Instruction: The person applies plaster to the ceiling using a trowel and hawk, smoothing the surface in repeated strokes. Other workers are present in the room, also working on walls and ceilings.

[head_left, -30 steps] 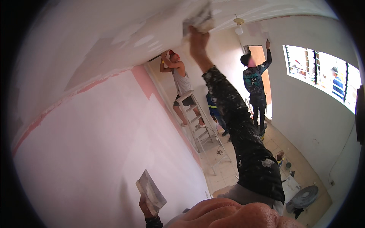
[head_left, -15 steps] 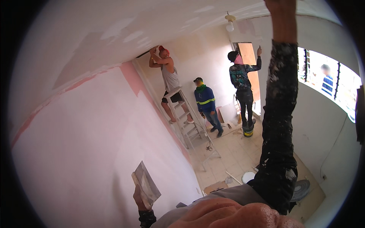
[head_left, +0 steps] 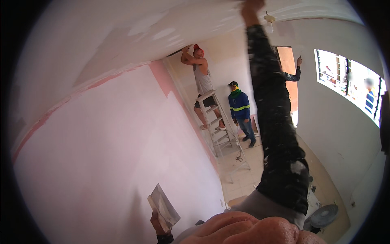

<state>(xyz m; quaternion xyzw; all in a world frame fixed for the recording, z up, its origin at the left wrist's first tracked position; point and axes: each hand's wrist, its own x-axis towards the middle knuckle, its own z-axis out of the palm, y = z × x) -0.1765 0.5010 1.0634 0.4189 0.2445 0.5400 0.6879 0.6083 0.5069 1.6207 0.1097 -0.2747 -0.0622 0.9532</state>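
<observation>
- Scraper blade point(head_left: 168, 212) sits low in the view, left of the middle, tilted, one broad face showing; it stands out against the pinkish wall point(head_left: 93, 146), and whether the two touch I cannot tell.
- Left hand point(head_left: 155, 223) pinches its lower left side, fingers closed along the thicker, beige edge — the best place to take hold, I judge, since the opposite side looks thin and bare.
- By its look it should handle light and fairly stiff, perhaps springy towards the free edge; a wet smear would make it slippery. Hardly fragile, though a corner could bend.
- Its shape is a flat, four-cornered plate, grey and smooth, with whitish smears over the face.
- Right hand point(head_left: 252, 8) is raised at the upper rim, near the ceiling point(head_left: 134, 44), blurred and cut off; whether it is spread or pinching something I cannot tell.
- Right sleeve point(head_left: 280, 134) is dark, creased cloth, spotted with white.
- Around them, the wall is matt, with a rough pink band point(head_left: 160, 79) near its far end; the ceiling is patchy grey and white.
- Farther out: a person in a light vest point(head_left: 202, 79) on a hard-railed stepladder point(head_left: 206, 96), a person in a blue top point(head_left: 239, 106) nearby, a rounded bulb point(head_left: 269, 28) — and a barred window point(head_left: 347, 67).
</observation>
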